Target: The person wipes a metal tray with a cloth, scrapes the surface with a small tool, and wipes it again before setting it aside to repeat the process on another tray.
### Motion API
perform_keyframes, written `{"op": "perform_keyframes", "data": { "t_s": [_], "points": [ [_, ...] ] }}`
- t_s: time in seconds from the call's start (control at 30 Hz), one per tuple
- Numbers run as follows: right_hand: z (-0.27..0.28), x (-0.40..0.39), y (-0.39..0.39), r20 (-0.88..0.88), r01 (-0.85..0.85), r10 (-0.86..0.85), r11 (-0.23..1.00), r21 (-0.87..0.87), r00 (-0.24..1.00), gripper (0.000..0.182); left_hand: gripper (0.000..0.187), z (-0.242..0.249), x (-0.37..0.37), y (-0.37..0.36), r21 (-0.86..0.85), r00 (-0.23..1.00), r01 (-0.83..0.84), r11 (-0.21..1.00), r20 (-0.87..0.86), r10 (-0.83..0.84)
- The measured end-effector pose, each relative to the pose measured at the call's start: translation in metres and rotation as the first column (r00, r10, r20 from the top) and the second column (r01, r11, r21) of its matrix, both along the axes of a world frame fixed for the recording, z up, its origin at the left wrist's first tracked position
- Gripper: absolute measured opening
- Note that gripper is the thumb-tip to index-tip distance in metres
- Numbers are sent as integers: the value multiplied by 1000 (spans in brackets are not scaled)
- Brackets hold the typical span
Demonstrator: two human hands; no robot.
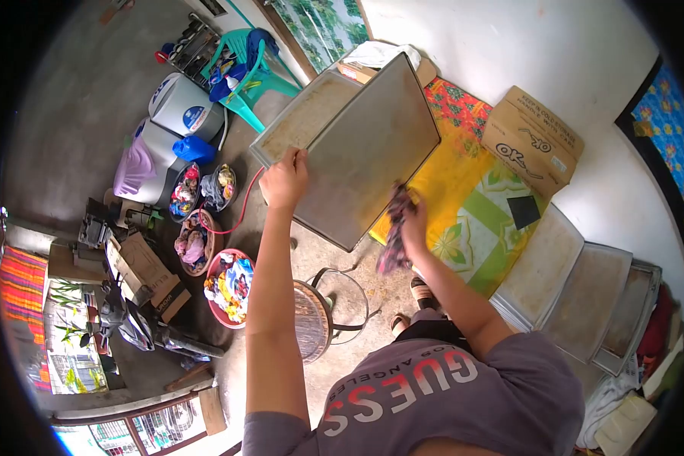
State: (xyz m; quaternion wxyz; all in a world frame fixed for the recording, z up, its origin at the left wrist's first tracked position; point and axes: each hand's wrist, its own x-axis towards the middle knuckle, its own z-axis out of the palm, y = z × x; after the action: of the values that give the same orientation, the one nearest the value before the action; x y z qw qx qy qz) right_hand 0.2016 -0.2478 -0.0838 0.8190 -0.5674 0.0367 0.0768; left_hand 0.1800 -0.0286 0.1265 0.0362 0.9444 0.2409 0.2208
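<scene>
A large grey flat panel with a dark rim stands tilted at the centre. My left hand grips its left edge, fingers closed. To the right of the panel's lower edge, my right hand is closed on a dark checked cloth, which hangs down from it. Behind the tilted panel, another worn panel shows in part. A yellow and green patterned sheet spreads just beyond my right hand.
A cardboard box sits at the right by the wall, with more panels below it. Basins of clothes, a washing machine and a green chair are at the left. A round stool stands near my feet.
</scene>
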Motion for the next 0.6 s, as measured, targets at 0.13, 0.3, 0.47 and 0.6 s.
{"op": "perform_keyframes", "data": {
  "t_s": [0.13,0.3,0.47,0.6],
  "points": [
    [32,91,-24,171,259,-256,966,3,952,24,27,-7,2,16,14,1000,16,1000,-7,-16],
    [33,158,11,118,334,-328,942,-32,937,39,29,-14,7,24,97,999,47,994,20,-50],
    [22,105,89,509,411,-110,743,-529,854,54,33,-21,10,24,266,995,74,961,45,-89],
    [-8,-37,128,729,247,364,774,-583,579,37,31,-18,11,20,291,999,41,956,-8,-40]
  ]
}}
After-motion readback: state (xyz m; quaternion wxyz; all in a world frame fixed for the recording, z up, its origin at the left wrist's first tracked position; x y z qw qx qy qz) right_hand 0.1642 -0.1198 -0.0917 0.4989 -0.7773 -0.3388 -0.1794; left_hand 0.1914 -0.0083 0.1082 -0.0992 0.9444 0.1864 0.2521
